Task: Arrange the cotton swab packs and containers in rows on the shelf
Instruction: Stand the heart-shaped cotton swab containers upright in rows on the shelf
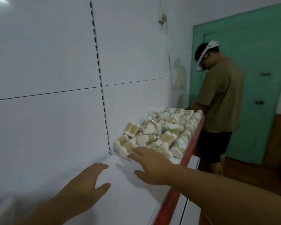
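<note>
White shelf [133, 184] with a red front edge carries a jumbled heap of cotton swab packs [159, 135] at its far end. Both hands reach in spread and empty: right hand [151, 166] touching the nearest pack [125, 147], left hand [86, 185] hovering over bare shelf. Sorting looks barely begun; next comes gripping that pack and starting 1 row.

White metal back panels [47, 54] are noted behind the shelf [128, 200]. They are divided by a thin horizontal seam and by a slotted upright [98, 62] running from top to bottom. The shelf deck is white and is edged at the front by a red strip [193, 140]. Beyond the unit a pale painted wall [182, 21] is seen, with a small white fitting [161, 17] mounted high on it. A green door [258, 46] with a dark handle [259, 102] is recorded at the far end. The floor [242, 172] is brown and appears wooden. A person [221, 98] in an olive shirt and dark shorts is observed standing before the door. Lighting is even and soft.
</note>
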